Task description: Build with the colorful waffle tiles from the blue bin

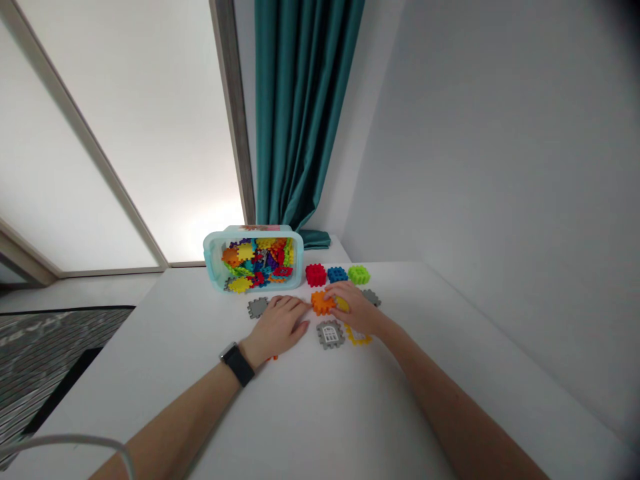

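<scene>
Beside the bin: all positions below are given relative to the pale blue bin (253,262), which lies on its side on the white table (320,400), its open mouth facing the person and packed with interlocking tiles.
Left hand (278,328): in front of the bin, palm down, fingers loosely spread and flat on the table; it grips nothing visible. A small orange bit shows under its wrist edge.
Right hand (356,309): in front and right of the bin, curled over an orange tile (322,303), fingertips pinching it; a yellow piece (343,304) sits under the same fingers.
Grey tile, near (257,307): just in front of the bin, beside the left fingertips.
Grey window tile (331,334): further forward, between the two hands.
Yellow frame piece (358,339): partly under the right wrist.
Cubes: red cube (315,275), blue cube (337,274), green cube (359,274), in a row right of the bin.
Risk, bin: a nudge from the left hand could probably spill tiles.
Risk, grip: the orange tile may slip or jam if pressed at an angle.
Risk, wrist: the frame piece could be dragged or snapped.
</scene>
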`<state>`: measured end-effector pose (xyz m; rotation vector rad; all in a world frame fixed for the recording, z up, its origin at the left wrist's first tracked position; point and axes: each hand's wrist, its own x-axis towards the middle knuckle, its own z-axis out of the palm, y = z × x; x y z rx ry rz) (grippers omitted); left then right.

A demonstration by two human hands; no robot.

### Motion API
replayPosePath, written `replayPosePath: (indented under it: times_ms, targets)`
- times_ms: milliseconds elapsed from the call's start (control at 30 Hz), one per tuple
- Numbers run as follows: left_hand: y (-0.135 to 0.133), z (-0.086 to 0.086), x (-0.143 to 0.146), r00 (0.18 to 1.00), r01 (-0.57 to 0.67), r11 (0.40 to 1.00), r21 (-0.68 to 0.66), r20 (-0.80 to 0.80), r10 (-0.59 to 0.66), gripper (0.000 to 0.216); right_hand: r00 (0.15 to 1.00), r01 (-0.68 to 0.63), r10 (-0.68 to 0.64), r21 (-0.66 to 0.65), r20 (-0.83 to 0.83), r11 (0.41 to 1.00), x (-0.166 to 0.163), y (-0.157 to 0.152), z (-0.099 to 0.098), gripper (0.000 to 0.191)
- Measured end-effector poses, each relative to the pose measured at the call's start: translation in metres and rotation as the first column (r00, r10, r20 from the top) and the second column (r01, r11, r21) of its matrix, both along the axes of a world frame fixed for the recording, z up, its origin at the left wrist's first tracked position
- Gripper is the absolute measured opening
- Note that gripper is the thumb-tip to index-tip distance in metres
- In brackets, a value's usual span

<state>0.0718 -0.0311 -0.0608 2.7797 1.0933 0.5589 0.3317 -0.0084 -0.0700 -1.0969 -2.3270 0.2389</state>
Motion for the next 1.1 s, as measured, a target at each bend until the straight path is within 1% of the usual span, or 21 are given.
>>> replayPosePath:
  times_ms: [233, 400, 500, 567, 733, 900, 1100]
  targets:
    - [0.000, -0.002, -0.001, 0.999, 0.003, 1.000, 0.011, 0.047, -0.003, 0.030, 1.000, 0.005, -0.005, -0.009, -0.022, 1.000, 0.000, 0.000, 0.002, 0.021]
    - [0.003, 0.001, -0.001, 0.981, -0.036, 0.999, 0.011, 0.193, 0.033, 0.030, 0.999, 0.001, 0.001, 0.033, -0.051, 0.999, -0.006, -0.008, 0.012, 0.018]
    - [0.005, 0.004, 0.001, 0.956, -0.075, 0.997, 0.000, 0.285, 0.072, 0.047, 0.997, -0.031, 0.035, 0.055, -0.065, 0.998, -0.014, -0.018, 0.020, 0.019]
    - [0.005, 0.006, 0.002, 0.949, -0.078, 0.997, 0.001, 0.308, 0.073, 0.055, 0.996, -0.054, 0.058, 0.054, -0.069, 0.997, -0.019, -0.024, 0.024, 0.017]
    - [0.005, 0.005, 0.003, 0.932, -0.058, 0.998, -0.002, 0.357, 0.055, 0.043, 0.995, -0.055, 0.060, 0.063, -0.083, 0.996, -0.027, -0.033, 0.028, 0.017]
    - [0.007, 0.002, 0.002, 0.925, -0.046, 0.999, -0.001, 0.378, 0.043, 0.042, 0.994, -0.046, 0.052, 0.052, -0.100, 0.998, -0.029, -0.036, 0.030, 0.019]
    - [0.007, 0.001, 0.001, 0.931, -0.060, 0.998, 0.023, 0.362, 0.048, 0.040, 0.997, -0.031, 0.036, 0.064, -0.069, 0.997, -0.025, -0.037, 0.031, 0.022]
